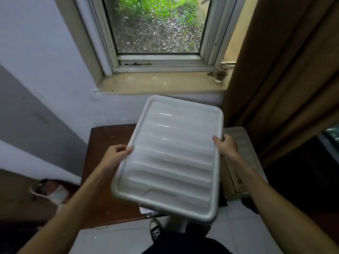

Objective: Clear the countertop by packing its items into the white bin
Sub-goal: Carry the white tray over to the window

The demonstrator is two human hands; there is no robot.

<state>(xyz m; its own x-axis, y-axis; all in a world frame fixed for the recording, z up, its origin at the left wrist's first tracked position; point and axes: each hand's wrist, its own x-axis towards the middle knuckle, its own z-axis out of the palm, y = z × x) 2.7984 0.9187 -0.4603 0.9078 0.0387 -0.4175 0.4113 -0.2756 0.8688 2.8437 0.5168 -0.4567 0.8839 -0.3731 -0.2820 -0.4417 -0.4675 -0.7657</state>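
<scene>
A white ribbed plastic lid point(170, 156) is held up in the air in front of me, tilted, over a dark brown table point(102, 143). My left hand point(117, 153) grips its left edge and my right hand point(225, 145) grips its right edge. The lid hides most of the table and whatever lies below it. A pale ribbed plastic surface point(245, 143), possibly the white bin, shows to the right, behind my right hand. A cardboard piece point(233, 180) lies under my right forearm.
A window point(157, 26) with a stone sill point(157, 83) is ahead; a small glass point(219, 76) stands on the sill at right. A brown curtain point(278, 70) hangs on the right. The floor is white tile point(238, 231), with clutter point(49, 191) at lower left.
</scene>
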